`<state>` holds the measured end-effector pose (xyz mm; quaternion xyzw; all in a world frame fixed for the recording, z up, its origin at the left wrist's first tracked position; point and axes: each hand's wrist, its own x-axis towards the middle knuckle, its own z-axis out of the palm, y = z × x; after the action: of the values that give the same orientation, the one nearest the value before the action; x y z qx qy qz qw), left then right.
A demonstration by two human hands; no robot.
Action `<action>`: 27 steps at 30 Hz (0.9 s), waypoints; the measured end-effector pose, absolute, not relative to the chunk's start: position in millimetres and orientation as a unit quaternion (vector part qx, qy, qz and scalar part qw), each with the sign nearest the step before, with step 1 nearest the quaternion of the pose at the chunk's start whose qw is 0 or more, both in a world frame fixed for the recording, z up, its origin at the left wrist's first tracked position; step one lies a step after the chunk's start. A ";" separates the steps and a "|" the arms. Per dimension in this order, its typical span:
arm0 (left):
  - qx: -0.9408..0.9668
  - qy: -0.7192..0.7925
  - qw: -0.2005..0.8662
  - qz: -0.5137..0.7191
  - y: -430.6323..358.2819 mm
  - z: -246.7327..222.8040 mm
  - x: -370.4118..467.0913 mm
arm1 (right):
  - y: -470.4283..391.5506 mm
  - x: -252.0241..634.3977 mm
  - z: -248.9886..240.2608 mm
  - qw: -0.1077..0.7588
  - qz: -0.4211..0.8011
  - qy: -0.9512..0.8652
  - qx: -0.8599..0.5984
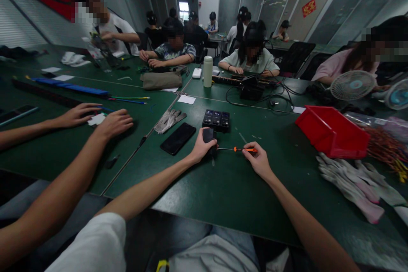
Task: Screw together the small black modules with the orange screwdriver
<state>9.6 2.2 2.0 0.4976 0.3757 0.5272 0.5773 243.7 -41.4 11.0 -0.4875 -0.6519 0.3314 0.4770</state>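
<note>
while the left hand (201,146) clasps a small black block (208,135), the right hand (259,160) pinches a screwdriver (237,149)

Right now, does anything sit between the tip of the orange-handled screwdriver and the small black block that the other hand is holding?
Nothing visible does. The right hand holds the orange-handled screwdriver, and its thin shaft runs straight over bare green table to the small black block in the left hand.

Bare green table (229,195) between my forearms and out to the near edge — open passage. Ahead of my left hand (201,148): black phone (178,138), grey gloves (168,120), a black block of modules (216,120). Right of my right hand (259,162), open felt, then red bin (331,131) and a glove pile (353,182). A neighbour's hands (95,120) crowd the left.
</note>
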 end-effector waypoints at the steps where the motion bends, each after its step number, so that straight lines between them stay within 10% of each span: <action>1: 0.497 0.378 0.577 0.527 2.1 2.4 9.6 | -41.0 244.1 11.4 0.479 0.327 -0.658 -0.480; 27: 0.495 0.382 0.580 0.522 0.3 2.5 11.3 | -40.5 243.3 5.2 0.495 0.351 -0.610 -0.510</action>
<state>11.3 0.3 2.5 0.4954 0.3820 0.5219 0.5799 243.3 -40.5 5.2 -0.5102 -0.6095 0.3508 0.4951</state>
